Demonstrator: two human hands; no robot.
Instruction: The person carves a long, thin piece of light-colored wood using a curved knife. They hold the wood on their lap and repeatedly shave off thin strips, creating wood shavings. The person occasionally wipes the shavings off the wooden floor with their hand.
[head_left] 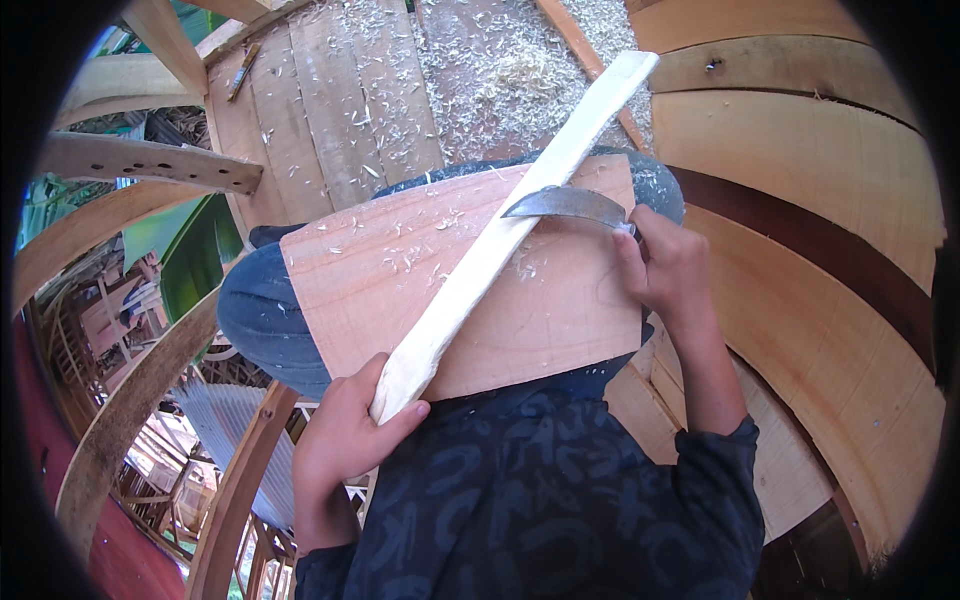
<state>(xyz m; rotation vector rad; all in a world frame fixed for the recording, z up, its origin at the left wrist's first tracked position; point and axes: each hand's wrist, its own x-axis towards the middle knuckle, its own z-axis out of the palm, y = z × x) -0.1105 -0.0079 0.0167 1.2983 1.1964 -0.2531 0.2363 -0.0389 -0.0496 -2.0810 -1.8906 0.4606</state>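
A long, pale strip of wood (478, 265) lies slantwise across a flat wooden board (350, 290) on my lap. My left hand (357, 425) is closed round the strip's near end, thumb along its edge. In my right hand (668, 258) is a knife with a curved grey blade (572, 206); the fingers wrap its handle and hide most of it. The blade crosses over the strip around its middle, pointing left. Whether its edge touches the wood I cannot tell. Small shavings (410, 255) are scattered over the board.
Curly shavings (530, 78) cover the plank floor (325, 90) beyond my knees. Wide planks form a wall (790, 140) on the right. A small yellowish object (243, 72) lies at the far left. Wooden rails (150, 165) run along the left, with a corrugated sheet (240, 440) below.
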